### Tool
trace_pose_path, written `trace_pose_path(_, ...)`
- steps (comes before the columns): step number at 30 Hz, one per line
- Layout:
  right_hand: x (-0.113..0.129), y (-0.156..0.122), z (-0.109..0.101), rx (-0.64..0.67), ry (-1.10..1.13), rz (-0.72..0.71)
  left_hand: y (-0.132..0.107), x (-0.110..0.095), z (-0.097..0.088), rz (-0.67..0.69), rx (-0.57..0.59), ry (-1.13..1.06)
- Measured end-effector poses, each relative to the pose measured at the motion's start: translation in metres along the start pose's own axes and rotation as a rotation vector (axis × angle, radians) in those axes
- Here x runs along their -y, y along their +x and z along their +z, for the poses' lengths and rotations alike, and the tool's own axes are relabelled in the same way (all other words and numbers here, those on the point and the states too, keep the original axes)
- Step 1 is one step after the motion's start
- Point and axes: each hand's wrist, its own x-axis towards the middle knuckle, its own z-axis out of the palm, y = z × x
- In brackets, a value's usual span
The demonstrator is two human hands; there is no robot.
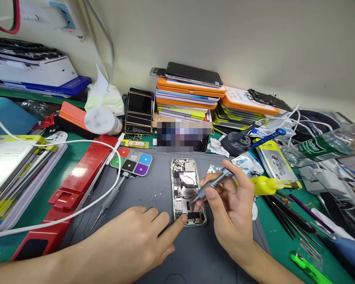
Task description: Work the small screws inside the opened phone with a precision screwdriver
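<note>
An opened smartphone (189, 189) lies on the grey mat with its inner parts bare: a silvery plate, small boards and dark components. My right hand (235, 209) grips a grey precision screwdriver (214, 183) between thumb and fingers, its tip slanting down over the lower middle of the phone. Whether the tip touches a part I cannot tell. My left hand (142, 236) rests at the phone's lower left, index finger stretched out onto its lower end and the other fingers loosely bent, holding nothing. A second screwdriver (112, 197) lies left of the phone, beside a coloured screw tray (131, 161).
A white cable (118, 169) loops across the left side over a red tool (73, 189). Stacked orange boxes (189, 86) stand at the back. On the right lie a yellow bottle (263, 185), black tweezers (281, 217), a green cutter (309, 268) and a plastic bottle (322, 148).
</note>
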Motion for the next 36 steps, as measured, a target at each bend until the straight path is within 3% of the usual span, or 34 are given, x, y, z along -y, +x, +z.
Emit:
trace_pose_path(4, 0.001, 0.000, 0.000, -0.007, -0.029, 0.009, -0.001, 0.002, -0.001, 0.117, -0.027, 0.057)
trace_pose_path(12, 0.003, -0.003, 0.001, 0.003, -0.079, -0.004, -0.001, -0.006, 0.000, 0.056, 0.008, -0.004)
trace_pose_path(20, 0.005, -0.012, -0.002, 0.088, -0.077, -0.149, -0.004, -0.004, 0.002, 0.085, 0.044, -0.075)
trace_pose_path(23, 0.008, -0.015, -0.002, 0.054, -0.134, -0.232, -0.005, -0.004, 0.000, 0.078, 0.082, -0.096)
trace_pose_path(26, 0.011, -0.015, 0.000, -0.021, -0.103, -0.146, -0.005, -0.003, -0.003, 0.083, 0.100, -0.102)
trace_pose_path(31, 0.009, -0.009, 0.001, -0.004, 0.032, 0.058, -0.005, 0.001, -0.003, 0.084, 0.123, -0.129)
trace_pose_path(36, 0.006, -0.010, -0.001, 0.018, 0.029, 0.059, -0.004, 0.004, -0.004, 0.086, 0.122, -0.134)
